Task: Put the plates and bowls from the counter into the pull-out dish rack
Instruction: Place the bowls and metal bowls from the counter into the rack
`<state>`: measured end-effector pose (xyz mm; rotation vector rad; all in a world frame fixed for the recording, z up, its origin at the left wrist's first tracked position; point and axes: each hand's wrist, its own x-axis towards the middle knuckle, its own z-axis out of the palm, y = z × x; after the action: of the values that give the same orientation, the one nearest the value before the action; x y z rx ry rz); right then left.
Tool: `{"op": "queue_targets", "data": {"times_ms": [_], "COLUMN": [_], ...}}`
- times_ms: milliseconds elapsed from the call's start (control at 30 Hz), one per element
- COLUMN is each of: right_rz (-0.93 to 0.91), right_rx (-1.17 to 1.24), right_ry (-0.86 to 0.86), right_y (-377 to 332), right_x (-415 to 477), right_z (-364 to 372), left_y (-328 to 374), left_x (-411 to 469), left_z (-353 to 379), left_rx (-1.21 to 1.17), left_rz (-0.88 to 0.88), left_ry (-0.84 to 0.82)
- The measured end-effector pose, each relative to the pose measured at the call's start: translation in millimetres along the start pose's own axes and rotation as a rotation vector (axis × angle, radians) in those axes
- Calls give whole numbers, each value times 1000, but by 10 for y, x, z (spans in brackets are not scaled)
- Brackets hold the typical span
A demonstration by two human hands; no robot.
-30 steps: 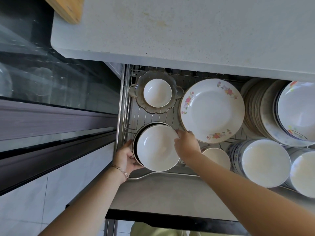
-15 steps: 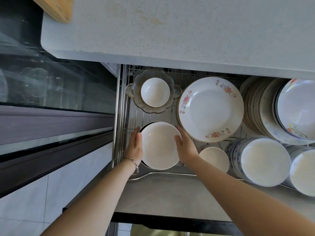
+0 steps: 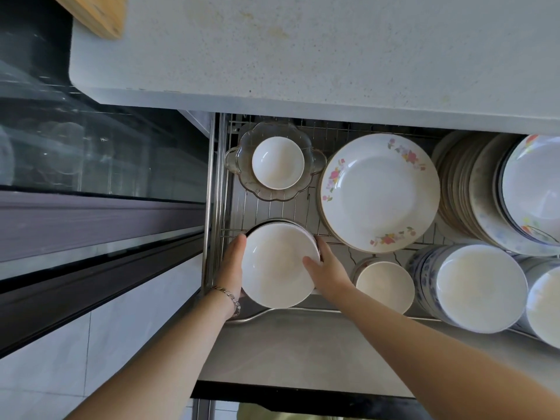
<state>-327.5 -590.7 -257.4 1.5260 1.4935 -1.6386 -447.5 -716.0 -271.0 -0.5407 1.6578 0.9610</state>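
Left hand (image 3: 232, 266) higher than before beside bowl stack (image 3: 277, 268), right hand (image 3: 328, 269) opposite

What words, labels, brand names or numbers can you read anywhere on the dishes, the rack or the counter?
No readable text anywhere in this view.
The floral plate carries only flower prints, no words.
The blue-patterned bowls show ornament only.
The white bowls, the glass dish, the wire rack and the counter bear no marks or labels.
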Motion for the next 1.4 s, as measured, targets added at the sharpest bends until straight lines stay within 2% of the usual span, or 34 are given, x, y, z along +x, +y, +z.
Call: {"op": "queue_targets", "data": {"times_ms": [167, 367, 500, 633, 767, 933, 1167, 1300, 1400], "right_rz": [-68, -14, -40, -70, -98, -68, -59, -130, -182], "right_rx": [17, 116, 142, 160, 94, -9, -127, -262, -246], "right_ry": [-45, -67, -12, 18, 149, 304, 345, 405, 404], "right_y": [-156, -344, -290, -179, -74, 89, 310, 296, 276], "right_x": [26, 145, 150, 147, 143, 74, -94, -118, -114], "right_z": [43, -118, -143, -131, -112, -137, -290, -322, -359], "left_y": [-39, 272, 228, 153, 122, 75, -195, -234, -228], "left_x": [40, -76, -43, -19, -7, 7, -84, -136, -138], "left_z": [-100, 125, 142, 159, 229, 320, 371, 422, 426], "left_rx": [-79, -152, -39, -118, -90, 28, 209, 159, 135], "left_rz": [126, -102, 93, 108, 126, 120, 118, 65, 79], "left_ry": [147, 99, 133, 164, 172, 141, -13, -27, -42]}}
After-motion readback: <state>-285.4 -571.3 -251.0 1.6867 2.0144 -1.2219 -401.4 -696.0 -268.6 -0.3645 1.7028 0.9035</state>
